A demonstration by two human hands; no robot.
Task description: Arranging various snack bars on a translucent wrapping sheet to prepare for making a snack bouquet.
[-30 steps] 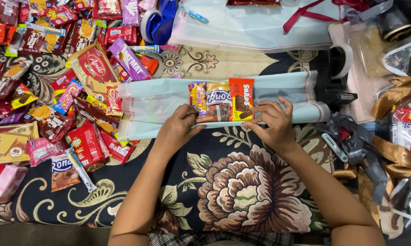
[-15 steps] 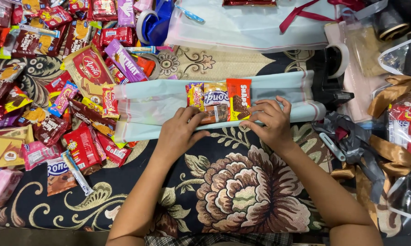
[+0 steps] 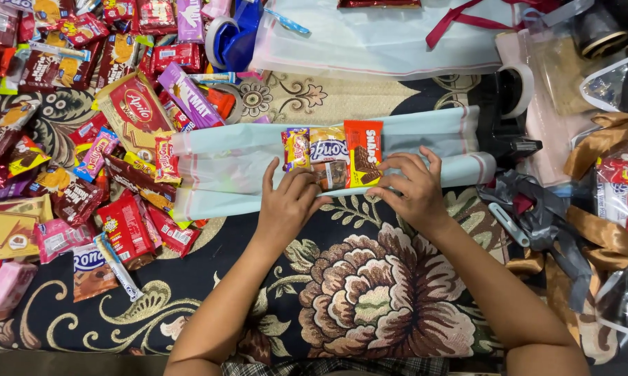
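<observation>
**Both hands press a snack-filled clear sleeve on a flowered cloth**

While a long clear plastic bag [image 3: 244, 167] lies crosswise on the dark floral cloth [image 3: 370, 299], both hands rest on its near edge. Inside the bag, side by side, sit a small yellow-and-purple packet [image 3: 295, 147], a white-and-blue snack packet [image 3: 328, 150] and an orange wafer packet [image 3: 363, 153]; a fourth brownish packet shows below them, partly hidden. The left hand [image 3: 286, 205] lies flat, fingers spread and pressing down on the plastic just below the packets, closed around nothing. The right hand [image 3: 411, 188] has its fingers curled lightly, the tips pinching the bag's edge beside the orange wafer packet. The left and right stretches of the bag hold nothing that I can see.

To the left, a heap of loose snack wrappers [image 3: 84, 118] spreads over the cloth, some touching the bag's end. Beyond the bag lies a larger sheet of clear plastic [image 3: 377, 49], with a blue tape dispenser [image 3: 234, 35] beside it. Gold ribbon [image 3: 606, 146] lies at the right.
</observation>
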